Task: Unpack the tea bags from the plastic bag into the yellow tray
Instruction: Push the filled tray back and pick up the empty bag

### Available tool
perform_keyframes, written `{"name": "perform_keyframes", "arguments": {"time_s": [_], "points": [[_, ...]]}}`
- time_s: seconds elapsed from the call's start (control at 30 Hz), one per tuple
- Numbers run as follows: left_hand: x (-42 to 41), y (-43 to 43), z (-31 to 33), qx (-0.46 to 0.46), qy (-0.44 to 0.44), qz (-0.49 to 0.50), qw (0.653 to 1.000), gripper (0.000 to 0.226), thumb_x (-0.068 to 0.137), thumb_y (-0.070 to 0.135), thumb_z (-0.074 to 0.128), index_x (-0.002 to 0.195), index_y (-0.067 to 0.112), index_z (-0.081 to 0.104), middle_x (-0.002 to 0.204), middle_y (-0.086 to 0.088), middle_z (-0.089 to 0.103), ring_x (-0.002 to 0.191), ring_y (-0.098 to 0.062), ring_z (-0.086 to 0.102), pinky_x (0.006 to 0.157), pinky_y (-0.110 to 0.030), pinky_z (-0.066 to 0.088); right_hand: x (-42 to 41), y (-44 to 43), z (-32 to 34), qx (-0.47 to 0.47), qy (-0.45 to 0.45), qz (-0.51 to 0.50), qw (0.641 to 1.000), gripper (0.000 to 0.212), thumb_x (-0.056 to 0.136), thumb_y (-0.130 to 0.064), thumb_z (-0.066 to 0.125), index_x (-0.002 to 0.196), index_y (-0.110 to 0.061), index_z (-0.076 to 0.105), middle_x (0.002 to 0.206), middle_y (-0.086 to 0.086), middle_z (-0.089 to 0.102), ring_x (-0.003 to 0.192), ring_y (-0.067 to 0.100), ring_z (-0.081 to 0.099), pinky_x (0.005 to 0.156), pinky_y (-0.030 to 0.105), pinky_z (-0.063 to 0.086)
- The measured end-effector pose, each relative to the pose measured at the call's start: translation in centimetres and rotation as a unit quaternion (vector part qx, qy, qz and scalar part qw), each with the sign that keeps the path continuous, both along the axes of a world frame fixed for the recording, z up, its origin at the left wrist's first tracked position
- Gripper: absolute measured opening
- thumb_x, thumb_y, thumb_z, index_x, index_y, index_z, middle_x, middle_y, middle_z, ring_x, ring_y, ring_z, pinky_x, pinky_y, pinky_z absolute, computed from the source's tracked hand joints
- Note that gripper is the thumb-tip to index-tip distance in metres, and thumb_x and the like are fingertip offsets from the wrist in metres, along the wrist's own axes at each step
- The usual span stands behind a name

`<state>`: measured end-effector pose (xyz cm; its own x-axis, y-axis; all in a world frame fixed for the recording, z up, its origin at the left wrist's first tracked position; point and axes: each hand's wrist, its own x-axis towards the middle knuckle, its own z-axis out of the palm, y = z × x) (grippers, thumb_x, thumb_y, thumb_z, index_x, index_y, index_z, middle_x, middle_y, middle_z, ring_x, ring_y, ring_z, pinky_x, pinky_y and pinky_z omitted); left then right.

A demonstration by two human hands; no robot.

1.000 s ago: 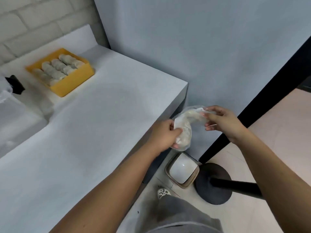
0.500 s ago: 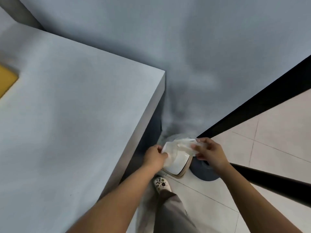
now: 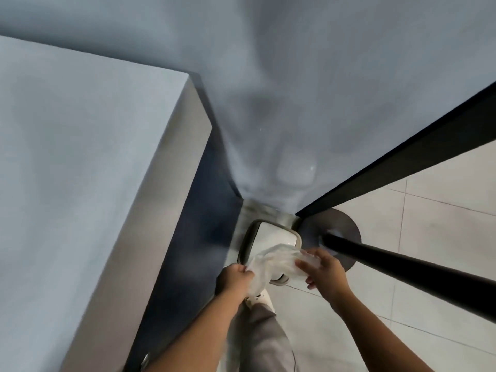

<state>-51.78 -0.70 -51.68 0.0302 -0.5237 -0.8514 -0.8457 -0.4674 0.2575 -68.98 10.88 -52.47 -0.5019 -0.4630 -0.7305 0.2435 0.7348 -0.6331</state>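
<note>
The plastic bag is held above the floor bin, gripped by the left hand and pinched by the right hand. Any tea bags left inside (contents unreadable) could be binned if it is released. Its long axis is stretched hand to hand; the mouth's direction cannot be told.

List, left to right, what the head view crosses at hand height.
The table, left hand, plastic bag, right hand, black pole. The bin beneath the bag overlaps it, so it is omitted.
</note>
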Motion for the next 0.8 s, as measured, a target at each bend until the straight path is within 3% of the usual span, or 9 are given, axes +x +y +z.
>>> {"name": "perform_keyframes", "arguments": {"time_s": [0.17, 0.3, 0.43, 0.53, 0.7, 0.8], "points": [[-0.3, 0.2, -3.3, 0.011, -0.014, 0.004, 1.000, 0.013, 0.088, 0.023, 0.062, 0.099, 0.029, 0.061, 0.103, -0.003, 0.065, 0.093, -0.028, 0.066, 0.064, -0.035, 0.062, 1.6, 1.7, -3.8, 0.036, 0.028, -0.013, 0.999, 0.017, 0.083, -0.021, 0.075, 0.098, -0.024, 0.066, 0.089, 0.009, 0.068, 0.050, 0.021, 0.059, 0.047, 0.031, 0.054], [-0.5, 0.8, -7.4, 0.010, -0.026, 0.015, 0.999, 0.017, 0.082, 0.022, 0.072, 0.097, 0.024, 0.063, 0.097, -0.004, 0.069, 0.091, -0.030, 0.070, 0.078, -0.041, 0.062, 3.0, 2.5, -6.5, 0.065, 0.015, -0.061, 0.996, 0.017, 0.083, -0.017, 0.075, 0.097, -0.016, 0.065, 0.077, 0.007, 0.067, 0.049, 0.025, 0.063, 0.049, 0.035, 0.058], [-0.8, 0.9, -11.3, 0.029, 0.006, 0.104, 0.994, 0.019, 0.080, 0.015, 0.079, 0.087, 0.001, 0.070, 0.080, -0.011, 0.070, 0.079, -0.031, 0.071, 0.081, -0.050, 0.061, 3.7, 1.8, -9.1, 0.062, 0.006, -0.122, 0.991, 0.016, 0.082, -0.012, 0.075, 0.096, -0.012, 0.068, 0.070, 0.006, 0.066, 0.052, 0.029, 0.067, 0.058, 0.045, 0.060], [-1.7, 0.5, -12.4, 0.014, 0.029, 0.152, 0.988, 0.016, 0.083, 0.010, 0.078, 0.092, 0.008, 0.065, 0.076, -0.005, 0.064, 0.065, -0.024, 0.065, 0.080, -0.049, 0.061, 4.1, 0.7, -11.1, 0.050, 0.012, -0.114, 0.992, 0.017, 0.082, -0.014, 0.076, 0.097, -0.014, 0.070, 0.072, 0.001, 0.067, 0.054, 0.025, 0.069, 0.062, 0.046, 0.060], [-2.0, -0.1, -15.2, 0.028, 0.027, 0.175, 0.984, 0.022, 0.084, 0.011, 0.077, 0.103, 0.006, 0.068, 0.091, -0.012, 0.068, 0.075, -0.027, 0.068, 0.076, -0.040, 0.061, 5.2, 0.0, -14.4, 0.072, 0.066, -0.063, 0.993, 0.013, 0.079, -0.026, 0.078, 0.089, -0.029, 0.070, 0.091, -0.001, 0.059, 0.060, 0.021, 0.068, 0.070, 0.043, 0.060], [-1.9, -0.2, -16.3, 0.022, -0.010, 0.119, 0.993, 0.011, 0.082, 0.016, 0.078, 0.079, 0.016, 0.067, 0.079, -0.005, 0.067, 0.085, -0.033, 0.070, 0.082, -0.046, 0.061, 5.5, 0.0, -16.0, 0.116, 0.097, -0.044, 0.988, 0.011, 0.079, -0.026, 0.077, 0.087, -0.025, 0.071, 0.099, -0.001, 0.047, 0.064, 0.021, 0.065, 0.069, 0.040, 0.059]]}}
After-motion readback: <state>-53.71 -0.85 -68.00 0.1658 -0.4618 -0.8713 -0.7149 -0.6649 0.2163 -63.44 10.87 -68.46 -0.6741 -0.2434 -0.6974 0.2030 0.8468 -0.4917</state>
